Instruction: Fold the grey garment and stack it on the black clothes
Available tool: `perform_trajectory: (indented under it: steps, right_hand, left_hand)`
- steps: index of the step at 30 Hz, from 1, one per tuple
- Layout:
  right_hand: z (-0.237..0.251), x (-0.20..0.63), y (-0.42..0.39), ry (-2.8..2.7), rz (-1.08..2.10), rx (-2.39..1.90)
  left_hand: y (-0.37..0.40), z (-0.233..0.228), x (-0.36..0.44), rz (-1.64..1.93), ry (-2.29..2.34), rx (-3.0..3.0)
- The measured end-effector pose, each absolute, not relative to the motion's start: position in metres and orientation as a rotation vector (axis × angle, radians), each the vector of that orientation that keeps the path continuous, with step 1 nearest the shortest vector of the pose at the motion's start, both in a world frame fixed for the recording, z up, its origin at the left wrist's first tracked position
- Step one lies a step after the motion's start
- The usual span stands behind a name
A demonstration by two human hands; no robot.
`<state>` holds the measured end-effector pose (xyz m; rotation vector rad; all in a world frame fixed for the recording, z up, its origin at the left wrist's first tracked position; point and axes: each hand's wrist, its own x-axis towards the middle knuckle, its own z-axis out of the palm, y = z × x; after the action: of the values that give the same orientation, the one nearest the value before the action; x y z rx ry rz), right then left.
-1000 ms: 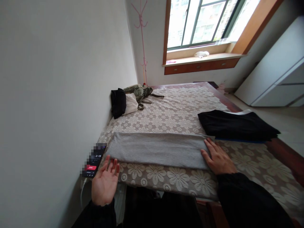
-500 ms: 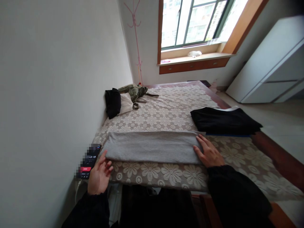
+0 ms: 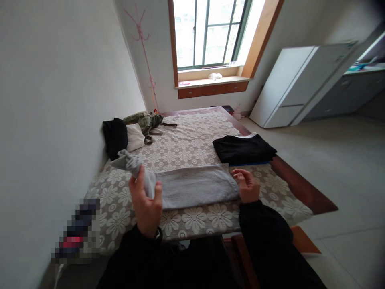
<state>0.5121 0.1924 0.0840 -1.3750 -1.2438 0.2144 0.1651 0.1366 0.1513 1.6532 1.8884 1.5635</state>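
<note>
Folded grey fabric [image 3: 195,186] lies on near part of flower-patterned cover [image 3: 194,218], left end bunched. Left hand [image 3: 147,208] half open against bunch; right hand [image 3: 249,188] curled at right end. Cannot tell whether either grips.

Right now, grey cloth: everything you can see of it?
The grey cloth is plain, soft-looking fabric, long and strip-shaped, lying crosswise on the floral cover. Its middle and right part lie mostly flat, lightly wrinkled; its left end is bunched and crumpled at the left hand. The right hand is at its right end; whether it touches is unclear.
</note>
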Motion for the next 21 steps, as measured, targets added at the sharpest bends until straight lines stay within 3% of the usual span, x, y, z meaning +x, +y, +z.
perform_trajectory:
  steps: [3,8,11,21]
  right_hand:
    - [0.085,0.513,0.193,-1.128,0.638,-1.233]
    - [0.088,0.519,0.198,-0.929,1.128,-1.171]
    - [0.088,0.52,0.2,-0.954,1.116,-1.248]
    - [0.088,0.524,0.196,-1.445,0.77,-1.378]
  left_hand:
    - [0.143,0.164,0.239,1.451,1.686,1.978]
    - [0.137,0.132,0.328,0.807,1.203,2.436]
    - [0.133,0.112,0.33,0.65,1.103,2.48]
    - [0.135,0.093,0.234,0.824,1.438,2.331]
